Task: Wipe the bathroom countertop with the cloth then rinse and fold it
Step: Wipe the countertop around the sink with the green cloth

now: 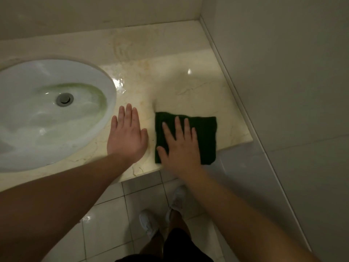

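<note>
A dark green cloth [204, 135], folded into a rough square, lies flat on the beige marble countertop [179, 87] near its front edge. My right hand [180, 144] rests palm down on the cloth's left half with fingers spread. My left hand [126, 137] lies flat on the bare counter just left of the cloth, fingers together, holding nothing. It sits between the cloth and the sink.
A white oval sink [47, 110] with a metal drain [64, 99] holds greenish water at the left. Water drops shine on the counter by the sink rim. A wall bounds the counter at the right. The tiled floor and my shoes show below.
</note>
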A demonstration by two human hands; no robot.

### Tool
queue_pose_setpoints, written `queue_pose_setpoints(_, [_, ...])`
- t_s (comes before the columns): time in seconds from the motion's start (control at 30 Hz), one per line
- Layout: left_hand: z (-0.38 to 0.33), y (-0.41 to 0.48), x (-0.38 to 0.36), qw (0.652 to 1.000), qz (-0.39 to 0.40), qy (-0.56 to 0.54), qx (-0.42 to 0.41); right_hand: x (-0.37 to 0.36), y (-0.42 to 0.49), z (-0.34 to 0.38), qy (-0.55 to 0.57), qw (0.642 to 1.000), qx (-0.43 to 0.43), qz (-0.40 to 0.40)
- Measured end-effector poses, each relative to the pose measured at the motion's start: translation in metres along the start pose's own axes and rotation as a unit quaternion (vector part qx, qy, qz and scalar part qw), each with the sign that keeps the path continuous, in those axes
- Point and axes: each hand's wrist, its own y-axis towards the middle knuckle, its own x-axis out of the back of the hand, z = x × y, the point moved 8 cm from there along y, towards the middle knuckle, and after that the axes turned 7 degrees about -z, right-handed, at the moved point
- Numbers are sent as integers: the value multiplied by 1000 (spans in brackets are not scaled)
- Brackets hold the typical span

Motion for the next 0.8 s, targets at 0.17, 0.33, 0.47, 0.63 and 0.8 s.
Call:
queue_pose_setpoints(0.17, [1,-1,-1,1000,-2,1,-2,6,-26,-83,13,996,-85,-11])
queue_pose_setpoints(0.33, [0,0,-2,1000,3,0,1,19,-2,-146,12,978,-204,-37])
queue_pose_setpoints(0.47, [0,2,-2,1000,12,-7,8,26,33,-154,17,977,-207,-47])
queue_pose_setpoints(0.63, [-2,7,-1,1000,13,-21,19,32,89,-150,24,983,-175,-44])
queue_pose_setpoints(0.8, [1,47,3,996,-10,-57,64,36,154,-147,29,988,-147,-34])
